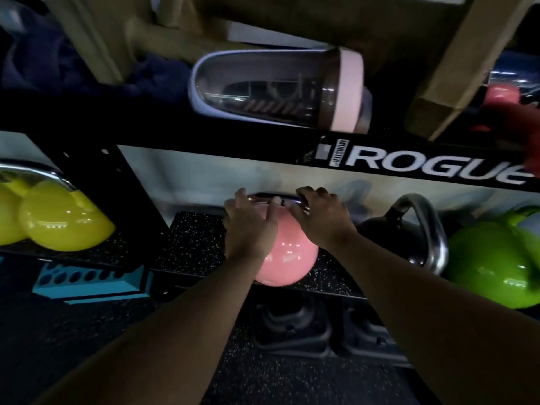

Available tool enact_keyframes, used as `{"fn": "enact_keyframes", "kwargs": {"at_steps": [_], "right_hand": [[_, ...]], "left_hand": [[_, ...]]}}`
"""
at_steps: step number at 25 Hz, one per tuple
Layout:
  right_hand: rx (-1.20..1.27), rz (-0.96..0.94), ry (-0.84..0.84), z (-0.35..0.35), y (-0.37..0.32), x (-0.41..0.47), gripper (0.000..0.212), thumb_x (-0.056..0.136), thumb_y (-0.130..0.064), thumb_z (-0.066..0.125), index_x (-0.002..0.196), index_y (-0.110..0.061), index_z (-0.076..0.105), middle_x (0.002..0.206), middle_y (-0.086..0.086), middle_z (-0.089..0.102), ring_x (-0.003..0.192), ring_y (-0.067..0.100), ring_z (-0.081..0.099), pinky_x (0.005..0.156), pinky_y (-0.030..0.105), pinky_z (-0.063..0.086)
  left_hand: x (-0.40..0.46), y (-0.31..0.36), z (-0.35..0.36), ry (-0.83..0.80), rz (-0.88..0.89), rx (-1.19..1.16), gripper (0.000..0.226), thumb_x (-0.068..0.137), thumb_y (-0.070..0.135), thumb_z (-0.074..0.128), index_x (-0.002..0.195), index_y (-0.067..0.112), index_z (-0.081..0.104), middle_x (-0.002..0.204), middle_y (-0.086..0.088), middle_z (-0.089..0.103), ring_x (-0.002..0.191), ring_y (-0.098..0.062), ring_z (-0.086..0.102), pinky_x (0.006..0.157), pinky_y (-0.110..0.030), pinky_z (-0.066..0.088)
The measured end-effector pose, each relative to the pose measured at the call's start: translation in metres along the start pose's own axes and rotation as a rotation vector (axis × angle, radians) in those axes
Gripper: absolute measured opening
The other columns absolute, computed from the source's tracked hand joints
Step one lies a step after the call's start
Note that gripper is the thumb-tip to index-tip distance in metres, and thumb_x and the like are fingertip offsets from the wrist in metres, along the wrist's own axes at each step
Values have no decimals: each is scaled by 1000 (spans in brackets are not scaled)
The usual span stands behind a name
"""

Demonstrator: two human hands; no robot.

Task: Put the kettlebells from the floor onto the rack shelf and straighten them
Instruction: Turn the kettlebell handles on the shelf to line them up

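Note:
A pink kettlebell (pixel 287 258) sits on the speckled rubber rack shelf (pixel 190 244), its chrome handle pointing away from me toward the back. My left hand (pixel 248 226) lies over the left of the bell with fingers curled on the handle. My right hand (pixel 318 217) grips the handle's right side. To the right stand a black kettlebell (pixel 388 238) with a chrome handle and a green kettlebell (pixel 491 264). Two yellow kettlebells (pixel 58 220) sit on the shelf section at the left.
A black rack beam marked ROGUE (pixel 423 165) runs just above my hands. On the upper shelf lie a clear shaker bottle with a pink lid (pixel 277 89) and tan straps. A blue perforated block (pixel 87 279) sits lower left. Black brackets (pixel 292 328) stand on the floor below.

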State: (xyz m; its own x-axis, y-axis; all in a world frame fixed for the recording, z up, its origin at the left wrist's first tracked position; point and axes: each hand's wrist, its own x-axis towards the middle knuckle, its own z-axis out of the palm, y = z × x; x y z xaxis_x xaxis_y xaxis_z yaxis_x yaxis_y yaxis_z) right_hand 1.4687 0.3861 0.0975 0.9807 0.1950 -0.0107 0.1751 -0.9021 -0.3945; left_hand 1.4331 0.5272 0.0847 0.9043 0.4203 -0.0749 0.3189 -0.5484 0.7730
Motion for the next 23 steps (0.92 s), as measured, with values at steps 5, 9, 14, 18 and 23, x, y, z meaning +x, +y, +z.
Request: {"fn": "enact_keyframes", "kwargs": {"at_steps": [5, 9, 14, 18, 23], "right_hand": [[205, 99, 48, 11, -7, 3, 50, 94, -52, 49, 125, -14, 54, 115, 20, 57, 109, 38, 50, 89, 41, 43], [261, 194, 193, 29, -24, -19, 42, 95, -48, 50, 123, -17, 53, 116, 17, 59, 108, 38, 50, 86, 44, 43], [869, 410, 182, 26, -24, -23, 27, 98, -47, 44, 111, -33, 64, 105, -4, 69, 104, 20, 62, 85, 35, 49], [950, 389, 208, 44, -50, -35, 34, 101, -40, 41, 129, -37, 60, 117, 0, 69, 100, 13, 64, 93, 34, 50], [986, 310, 135, 36, -45, -17, 36, 103, -41, 32, 130, -38, 55, 126, -3, 62, 116, 13, 57, 103, 35, 45]], "left_hand": [[6, 7, 21, -133, -124, -349, 83, 94, 54, 48, 155, 27, -1, 161, -14, 1, 133, -41, 43, 101, -39, 41], [41, -12, 15, -238, 70, -301, 81, 95, 48, 51, 156, 22, 5, 158, -16, 20, 142, -38, 28, 115, -47, 28], [26, -21, 26, -320, 65, -384, 79, 90, 68, 34, 152, 24, 14, 159, -10, 23, 141, -33, 31, 112, -56, 30], [43, -18, 29, -299, 26, -476, 60, 99, 58, 24, 151, 29, 20, 147, -5, 44, 132, -30, 44, 110, -54, 33], [47, -31, 24, -385, 84, -575, 49, 96, 54, 35, 143, 41, 34, 136, -1, 55, 123, -20, 54, 107, -44, 41]]}}
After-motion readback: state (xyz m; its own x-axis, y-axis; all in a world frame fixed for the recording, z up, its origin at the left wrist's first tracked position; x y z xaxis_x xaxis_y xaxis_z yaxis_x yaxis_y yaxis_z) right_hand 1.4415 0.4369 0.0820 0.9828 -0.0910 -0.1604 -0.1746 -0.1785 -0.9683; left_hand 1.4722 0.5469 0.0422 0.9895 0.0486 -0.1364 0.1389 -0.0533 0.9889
